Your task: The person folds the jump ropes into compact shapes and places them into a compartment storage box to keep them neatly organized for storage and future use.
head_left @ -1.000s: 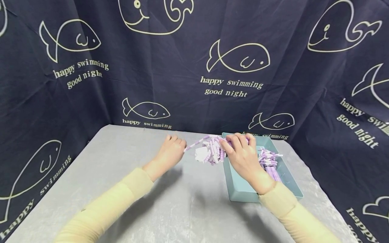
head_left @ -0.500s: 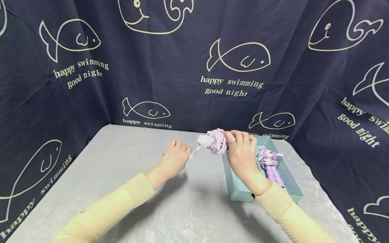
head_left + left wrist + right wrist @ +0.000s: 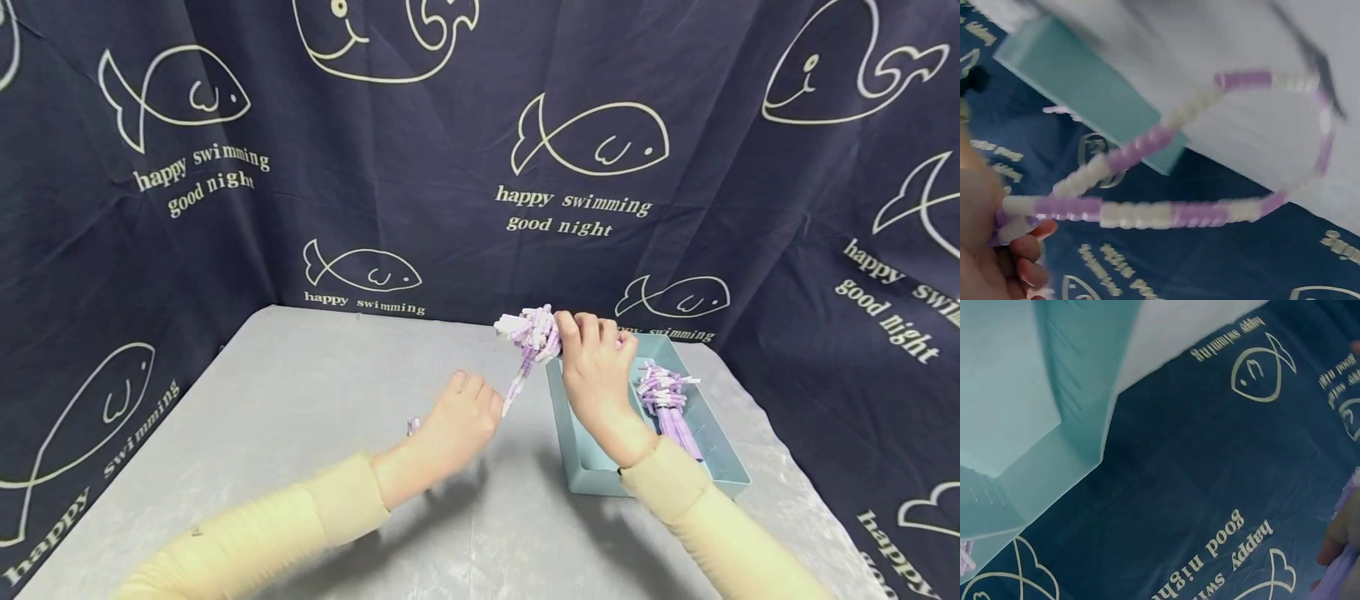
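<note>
A purple-and-white beaded jump rope (image 3: 536, 332), wound into a bundle, hangs above the table near the box's left side. My right hand (image 3: 596, 379) grips its purple handle end, with the beaded bundle sticking out to the left of the fingers. Lower and to the left, my left hand (image 3: 461, 417) holds a beaded strand that runs down from the bundle. In the left wrist view the beaded strand (image 3: 1141, 214) makes a long loop out from the curled fingers. Only the edge of the right hand (image 3: 1341, 540) shows in the right wrist view, beside a purple piece.
A light teal box (image 3: 600, 482) stands on the right of the grey-covered table (image 3: 300, 367). Inside it lies a second bundled jump rope (image 3: 663, 387) with purple handles. A dark blue fish-print curtain (image 3: 450, 183) closes off the back and sides.
My left hand has moved right and toward me, drawing the strand round below the bundle. The bundle in my right hand has risen and tilted upward.
</note>
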{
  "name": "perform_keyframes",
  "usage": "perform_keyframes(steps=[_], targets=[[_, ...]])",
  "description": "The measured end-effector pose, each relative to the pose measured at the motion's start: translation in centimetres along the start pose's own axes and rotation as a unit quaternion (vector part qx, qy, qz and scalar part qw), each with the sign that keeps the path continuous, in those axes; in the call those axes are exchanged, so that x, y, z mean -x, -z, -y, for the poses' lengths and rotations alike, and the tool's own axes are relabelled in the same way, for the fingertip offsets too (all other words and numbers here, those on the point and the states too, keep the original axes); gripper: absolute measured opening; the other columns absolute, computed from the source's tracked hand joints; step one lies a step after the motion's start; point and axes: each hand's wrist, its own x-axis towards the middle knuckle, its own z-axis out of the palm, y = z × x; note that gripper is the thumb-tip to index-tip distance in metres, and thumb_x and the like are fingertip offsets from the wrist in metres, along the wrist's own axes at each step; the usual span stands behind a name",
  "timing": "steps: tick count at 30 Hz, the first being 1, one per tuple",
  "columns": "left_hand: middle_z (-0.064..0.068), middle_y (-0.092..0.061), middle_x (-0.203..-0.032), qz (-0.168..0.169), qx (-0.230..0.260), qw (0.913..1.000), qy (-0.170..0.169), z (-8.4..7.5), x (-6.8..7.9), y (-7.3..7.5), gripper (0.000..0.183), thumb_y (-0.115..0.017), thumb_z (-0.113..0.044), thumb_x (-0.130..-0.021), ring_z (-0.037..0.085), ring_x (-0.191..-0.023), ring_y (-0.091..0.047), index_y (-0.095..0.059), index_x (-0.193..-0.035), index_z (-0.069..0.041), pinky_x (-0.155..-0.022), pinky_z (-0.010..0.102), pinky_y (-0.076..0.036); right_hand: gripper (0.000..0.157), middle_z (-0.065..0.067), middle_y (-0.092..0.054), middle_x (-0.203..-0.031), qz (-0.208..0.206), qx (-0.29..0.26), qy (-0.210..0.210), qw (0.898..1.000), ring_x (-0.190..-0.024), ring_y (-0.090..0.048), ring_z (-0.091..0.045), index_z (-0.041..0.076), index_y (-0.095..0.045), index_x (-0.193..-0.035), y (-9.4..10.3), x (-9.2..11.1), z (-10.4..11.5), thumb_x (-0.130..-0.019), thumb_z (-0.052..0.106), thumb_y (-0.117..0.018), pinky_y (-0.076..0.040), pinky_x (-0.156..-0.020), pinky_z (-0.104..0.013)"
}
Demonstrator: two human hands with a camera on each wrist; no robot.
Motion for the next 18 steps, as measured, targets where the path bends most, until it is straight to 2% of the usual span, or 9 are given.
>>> perform_keyframes(steps=[7, 13, 18], targets=[[0.001, -0.052, -0.064, -0.014, -0.023, 0.9996, 0.004, -0.9, -0.9, 1.9, 0.021, -0.042, -0.009, -0.085, 0.018, -0.065, -0.039, -0.059, -0.073, -0.012, -0.068, 0.034, -0.031, 0.022, -0.012, -0.050, -0.088, 0.010, 0.030, 0.009, 0.999, -0.077, -0.046, -0.036, 0.008, -0.050, -0.105, -0.7, 0.7, 0.1, -0.097, 0.008, -0.030, -0.034, -0.068, -0.056], [0.001, -0.049, -0.060, -0.066, -0.023, 0.9975, 0.007, -0.4, -2.1, 3.1, 0.025, -0.040, -0.004, -0.083, 0.019, -0.063, -0.040, -0.056, -0.066, -0.013, -0.067, 0.035, -0.031, 0.022, -0.012, -0.051, -0.084, -0.005, 0.042, 0.044, 0.998, -0.076, -0.047, -0.034, 0.005, -0.053, -0.102, -0.9, 1.1, 0.4, -0.096, 0.009, -0.033, -0.035, -0.068, -0.054], [0.001, -0.051, -0.062, -0.103, -0.034, 0.9941, 0.008, 0.2, -3.1, 3.7, 0.027, -0.038, -0.004, -0.085, 0.020, -0.067, -0.045, -0.056, -0.066, -0.012, -0.069, 0.036, -0.034, 0.021, -0.011, -0.053, -0.082, -0.009, 0.056, 0.072, 0.996, -0.073, -0.048, -0.032, 0.005, -0.055, -0.100, -1.0, 1.3, 0.8, -0.096, 0.011, -0.036, -0.036, -0.066, -0.052]])
